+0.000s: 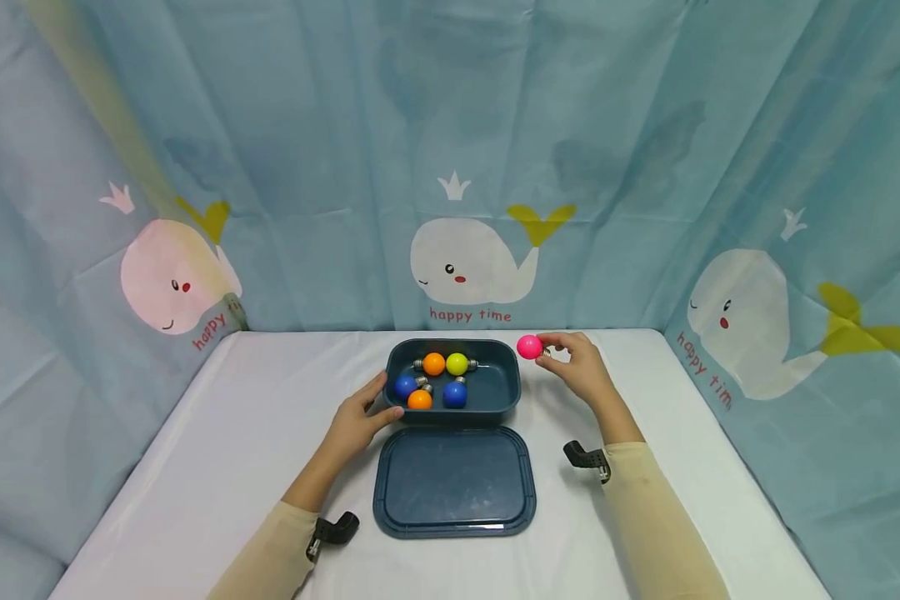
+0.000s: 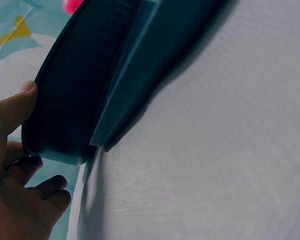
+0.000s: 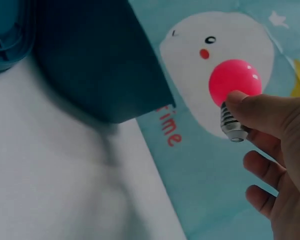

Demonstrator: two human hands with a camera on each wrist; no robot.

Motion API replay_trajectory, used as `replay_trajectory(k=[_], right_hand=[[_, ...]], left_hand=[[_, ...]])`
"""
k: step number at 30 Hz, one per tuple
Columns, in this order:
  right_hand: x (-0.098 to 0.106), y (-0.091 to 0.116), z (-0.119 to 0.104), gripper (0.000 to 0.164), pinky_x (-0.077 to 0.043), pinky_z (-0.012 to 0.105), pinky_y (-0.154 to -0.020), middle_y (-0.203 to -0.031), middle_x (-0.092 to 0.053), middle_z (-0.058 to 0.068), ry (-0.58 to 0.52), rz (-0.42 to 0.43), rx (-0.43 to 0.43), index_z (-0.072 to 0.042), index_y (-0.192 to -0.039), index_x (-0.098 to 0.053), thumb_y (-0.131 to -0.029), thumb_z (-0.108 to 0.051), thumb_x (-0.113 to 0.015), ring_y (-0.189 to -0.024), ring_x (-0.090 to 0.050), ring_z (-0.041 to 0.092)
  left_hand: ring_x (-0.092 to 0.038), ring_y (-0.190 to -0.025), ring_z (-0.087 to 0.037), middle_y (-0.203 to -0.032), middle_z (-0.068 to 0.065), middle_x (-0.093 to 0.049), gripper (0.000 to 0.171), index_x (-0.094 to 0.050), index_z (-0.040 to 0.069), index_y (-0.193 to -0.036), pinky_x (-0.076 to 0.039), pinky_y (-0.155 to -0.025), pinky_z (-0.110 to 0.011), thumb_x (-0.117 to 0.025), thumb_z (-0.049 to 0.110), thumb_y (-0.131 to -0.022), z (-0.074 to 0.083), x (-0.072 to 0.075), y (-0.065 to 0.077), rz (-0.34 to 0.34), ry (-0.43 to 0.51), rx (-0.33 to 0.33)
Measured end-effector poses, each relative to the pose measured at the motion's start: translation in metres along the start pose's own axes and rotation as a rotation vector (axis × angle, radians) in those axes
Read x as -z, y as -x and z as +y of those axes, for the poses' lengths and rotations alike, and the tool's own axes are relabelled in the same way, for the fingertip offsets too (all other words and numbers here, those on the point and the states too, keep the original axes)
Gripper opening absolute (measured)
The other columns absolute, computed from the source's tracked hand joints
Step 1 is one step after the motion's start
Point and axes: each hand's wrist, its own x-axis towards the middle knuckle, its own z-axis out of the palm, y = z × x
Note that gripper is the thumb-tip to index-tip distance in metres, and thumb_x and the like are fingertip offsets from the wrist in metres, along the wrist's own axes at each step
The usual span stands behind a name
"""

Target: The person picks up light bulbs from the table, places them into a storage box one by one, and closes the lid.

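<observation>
My right hand (image 1: 581,367) pinches a pink light bulb (image 1: 528,347) between thumb and fingers, just off the box's right end. In the right wrist view the bulb's silver screw base (image 3: 232,125) shows below the thumb. A dark blue plastic box (image 1: 498,387) stands uncovered on the table. Inside lie an orange bulb (image 1: 434,364), a yellow bulb (image 1: 457,364), a blue bulb (image 1: 454,395), another blue bulb (image 1: 405,386) and a second orange bulb (image 1: 420,400). My left hand (image 1: 352,429) holds the box at its left end, thumb at the near corner.
A dark blue lid (image 1: 456,483) lies flat in front of the box. White cloth (image 1: 232,450) covers the table. Blue curtains (image 1: 330,167) with printed whales hang behind and on both sides. A black wrist mount (image 1: 585,455) sits on the right sleeve.
</observation>
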Motion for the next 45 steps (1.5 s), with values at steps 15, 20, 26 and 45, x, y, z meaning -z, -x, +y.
replay_trajectory(k=[15, 20, 26, 45], right_hand=[[0.022, -0.027, -0.043, 0.038, -0.049, 0.050, -0.093, -0.119, -0.066, 0.001, 0.073, -0.307, 0.082, -0.024, -0.127, -0.074, -0.090, -0.026, -0.081, -0.113, -0.053, 0.024], [0.022, -0.041, -0.054, 0.034, -0.052, 0.043, -0.090, -0.113, -0.065, -0.003, 0.126, -0.384, 0.135, -0.026, -0.123, -0.075, -0.090, -0.028, -0.082, -0.109, -0.053, 0.021], [0.016, -0.056, -0.066, 0.034, -0.055, 0.043, -0.091, -0.120, -0.066, -0.002, 0.182, -0.507, 0.132, -0.027, -0.124, -0.075, -0.090, -0.028, -0.081, -0.115, -0.055, 0.023], [-0.021, -0.088, -0.080, 0.026, -0.054, 0.042, -0.099, -0.115, -0.070, -0.010, 0.190, -0.804, 0.216, -0.028, -0.116, -0.077, -0.092, -0.018, -0.079, -0.114, -0.058, 0.020]], left_hand=[[-0.026, -0.155, -0.030, -0.168, -0.007, -0.027, 0.083, -0.031, 0.010, -0.161, -0.030, -0.122, -0.051, -0.075, 0.036, -0.095, -0.001, 0.000, -0.001, -0.007, -0.009, 0.003], [-0.027, -0.155, -0.029, -0.168, -0.007, -0.029, 0.082, -0.032, 0.010, -0.161, -0.030, -0.123, -0.051, -0.075, 0.035, -0.095, -0.001, 0.001, 0.000, 0.000, 0.002, 0.006], [-0.027, -0.155, -0.028, -0.168, -0.007, -0.028, 0.082, -0.033, 0.010, -0.161, -0.030, -0.123, -0.050, -0.074, 0.035, -0.095, -0.001, 0.000, 0.000, -0.001, 0.006, 0.009], [-0.027, -0.155, -0.029, -0.168, -0.008, -0.029, 0.082, -0.032, 0.008, -0.161, -0.030, -0.123, -0.051, -0.075, 0.032, -0.095, -0.003, -0.001, 0.001, 0.004, 0.014, -0.005]])
